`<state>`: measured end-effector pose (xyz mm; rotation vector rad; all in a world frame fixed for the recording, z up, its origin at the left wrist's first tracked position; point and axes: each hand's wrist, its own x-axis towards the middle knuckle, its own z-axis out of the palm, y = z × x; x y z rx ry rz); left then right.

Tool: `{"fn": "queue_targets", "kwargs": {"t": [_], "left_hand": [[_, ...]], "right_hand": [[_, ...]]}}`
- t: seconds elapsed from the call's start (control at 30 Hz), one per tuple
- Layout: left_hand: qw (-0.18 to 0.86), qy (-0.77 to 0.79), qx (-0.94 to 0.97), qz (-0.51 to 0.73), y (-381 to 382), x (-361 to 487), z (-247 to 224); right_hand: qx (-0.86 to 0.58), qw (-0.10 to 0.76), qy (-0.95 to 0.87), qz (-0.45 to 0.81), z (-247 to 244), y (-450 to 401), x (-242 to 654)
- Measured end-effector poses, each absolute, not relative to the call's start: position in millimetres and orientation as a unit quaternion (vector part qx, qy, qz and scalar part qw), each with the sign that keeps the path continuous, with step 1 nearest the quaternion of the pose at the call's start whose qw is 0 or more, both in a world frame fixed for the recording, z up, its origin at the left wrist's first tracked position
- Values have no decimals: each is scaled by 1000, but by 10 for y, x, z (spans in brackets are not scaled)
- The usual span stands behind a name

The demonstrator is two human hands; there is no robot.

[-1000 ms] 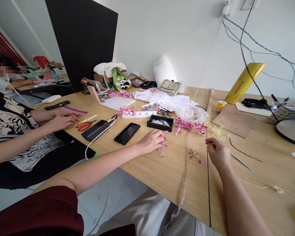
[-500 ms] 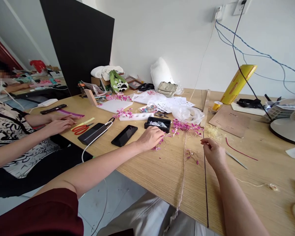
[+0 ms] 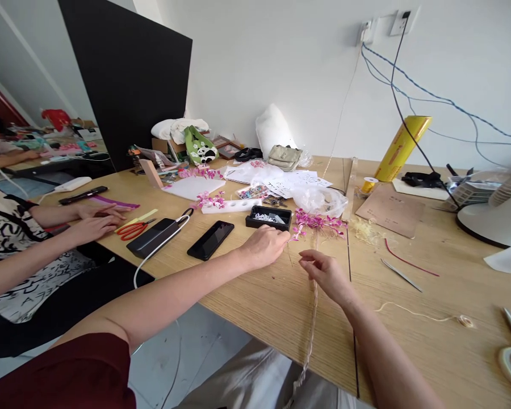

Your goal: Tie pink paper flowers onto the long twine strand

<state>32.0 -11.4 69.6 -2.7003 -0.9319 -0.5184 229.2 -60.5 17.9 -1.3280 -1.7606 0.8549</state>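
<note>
Pink flowers (image 3: 319, 223) lie loosely heaped near the twisted cord (image 3: 313, 318), so we seem partway with flowers left unattached, our left hand's (image 3: 264, 247) fingers bunched beside them, right hand's (image 3: 327, 275) curled, any pinch unclear.

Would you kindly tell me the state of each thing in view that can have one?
Left hand: fingers drawn together, grip unclear.
Right hand: fingers curled, grip unclear.
Flowers: loosely bunched.
Rope: braided.
Box: open, white pieces inside.
Phone: face up, screen dark.
Roll: tilted.
Black plug: plugged in.
Orange scissors: lying flat.
White bag: crumpled.
</note>
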Motion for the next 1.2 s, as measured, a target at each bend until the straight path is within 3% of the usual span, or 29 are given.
{"fn": "queue_targets", "kwargs": {"t": [0.2,0.37,0.57,0.7,0.77,1.03,1.2], "left_hand": [[112,-289,-931,-192,-191,569,767],[72,-269,-921,-274,-116,632,789],[-162,-307,-819,-458,-129,652,781],[-449,-301,-718,-438,-202,908,622],[-546,-257,-662,-444,-232,1077,556],[-662,-205,-521,-498,-149,1425,462],[-681,-221,-479,-508,-84,1389,344]], "right_hand": [[-522,405,-652,373,154,-610,2232],[-520,470,-579,417,193,-573,2316],[-469,551,-483,493,296,-608,2395],[-412,582,-460,529,334,-634,2438],[-396,591,-456,535,336,-633,2466],[-429,585,-466,507,282,-578,2609],[-449,599,-446,491,252,-548,2646]]}}
